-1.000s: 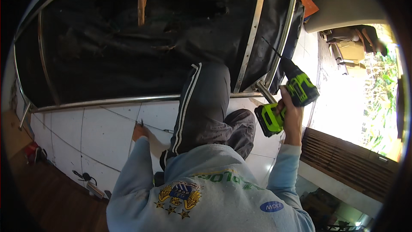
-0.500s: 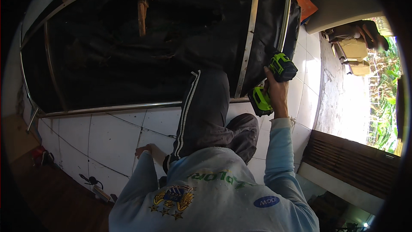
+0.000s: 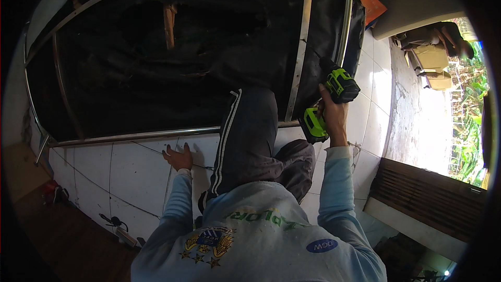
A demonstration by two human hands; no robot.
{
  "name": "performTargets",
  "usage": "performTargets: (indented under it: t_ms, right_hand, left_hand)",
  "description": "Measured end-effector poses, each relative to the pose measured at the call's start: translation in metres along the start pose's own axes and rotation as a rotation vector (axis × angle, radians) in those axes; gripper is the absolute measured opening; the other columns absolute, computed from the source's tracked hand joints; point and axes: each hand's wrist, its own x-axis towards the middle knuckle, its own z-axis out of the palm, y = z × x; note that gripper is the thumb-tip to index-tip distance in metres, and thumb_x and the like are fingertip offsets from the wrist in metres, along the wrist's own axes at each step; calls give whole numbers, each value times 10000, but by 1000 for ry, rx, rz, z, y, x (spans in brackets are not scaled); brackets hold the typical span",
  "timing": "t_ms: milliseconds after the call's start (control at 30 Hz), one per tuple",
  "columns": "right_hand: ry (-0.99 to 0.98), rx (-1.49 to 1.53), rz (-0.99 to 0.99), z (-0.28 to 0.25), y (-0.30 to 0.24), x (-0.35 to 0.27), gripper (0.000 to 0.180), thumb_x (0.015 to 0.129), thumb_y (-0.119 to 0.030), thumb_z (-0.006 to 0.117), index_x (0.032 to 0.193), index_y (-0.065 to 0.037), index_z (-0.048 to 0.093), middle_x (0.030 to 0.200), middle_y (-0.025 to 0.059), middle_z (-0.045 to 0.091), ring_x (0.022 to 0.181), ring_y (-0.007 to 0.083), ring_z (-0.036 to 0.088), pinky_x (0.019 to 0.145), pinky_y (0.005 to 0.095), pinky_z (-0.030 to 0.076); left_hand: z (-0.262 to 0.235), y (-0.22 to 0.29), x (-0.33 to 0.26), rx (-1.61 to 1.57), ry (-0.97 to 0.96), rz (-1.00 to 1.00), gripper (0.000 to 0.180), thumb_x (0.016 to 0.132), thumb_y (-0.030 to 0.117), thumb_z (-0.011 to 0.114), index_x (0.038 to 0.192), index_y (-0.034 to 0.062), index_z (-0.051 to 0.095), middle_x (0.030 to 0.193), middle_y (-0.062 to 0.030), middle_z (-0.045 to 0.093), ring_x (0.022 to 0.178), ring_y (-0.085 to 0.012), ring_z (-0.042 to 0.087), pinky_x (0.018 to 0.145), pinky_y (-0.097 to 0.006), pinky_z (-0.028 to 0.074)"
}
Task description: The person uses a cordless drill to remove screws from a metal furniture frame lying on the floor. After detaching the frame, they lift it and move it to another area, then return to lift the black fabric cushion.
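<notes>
1. Leftmost, the left hand (image 3: 180, 157) is over the white tiled floor (image 3: 133, 169), just outside the lower edge of the metal frame (image 3: 146, 136). Its fingers were bunched a second ago; now they are spread, and I see nothing in them. Whether they touch the tiles I can't tell.
2. Next, a dark trouser leg (image 3: 250, 136) overlaps the frame's lower edge and the black sheeting (image 3: 224, 68).
3. Towards the frame's lower right corner, the thin drill bit (image 3: 315, 53) points up and left, near the flat metal strip (image 3: 299, 55); contact I can't make out.
4. The cordless drill (image 3: 342, 86) has come in over the right-hand tube (image 3: 345, 26) since a second ago, and has barely shifted in the last half second.
5. Rightmost, the right hand (image 3: 334, 115) is wrapped round its handle, well apart from the left. I'd judge the tool steadied, the left hand free.
</notes>
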Motion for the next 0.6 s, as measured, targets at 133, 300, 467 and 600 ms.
performTargets:
  t_ms: [133, 300, 467, 600]
  right_hand:
    - [-2, 106, 38, 1, 6, 2, 249, 913, -241, 738, 941, -24, 619, 601, 36, 546, 452, 140, 526, 439, 296, 423]
    - [-22, 360, 116, 5, 23, 2, 238, 930, -236, 715, 951, -20, 616, 588, 55, 547, 445, 153, 534, 428, 301, 427]
    - [-33, 203, 88, -1, 9, 5, 263, 922, -244, 726, 987, 0, 653, 581, 28, 517, 445, 142, 507, 437, 297, 415]
    - [-58, -339, -202, -32, -22, 29, 331, 898, -248, 749, 1132, -29, 666, 816, 86, 649, 678, 196, 620, 624, 351, 475]
  left_hand:
    - [-3, 48, -12, -68, 26, 193, 831, 854, 353, 756, 1445, -84, 369, 1519, -380, 225, 1421, -522, 248, 1175, -558, 264]
    - [10, 57, -18, -162, -48, 108, 916, 826, 268, 745, 1496, -107, 246, 1534, -386, 184, 1452, -514, 179, 1198, -557, 198]
    - [-9, 105, -45, -115, 26, 145, 1005, 855, 243, 720, 1547, -97, 76, 1581, -378, 70, 1488, -504, 108, 1215, -559, 142]
    - [-37, 194, -72, -315, 142, 736, 921, 915, 241, 680, 1560, -76, 104, 1602, -334, 85, 1495, -477, 140, 1219, -550, 159]
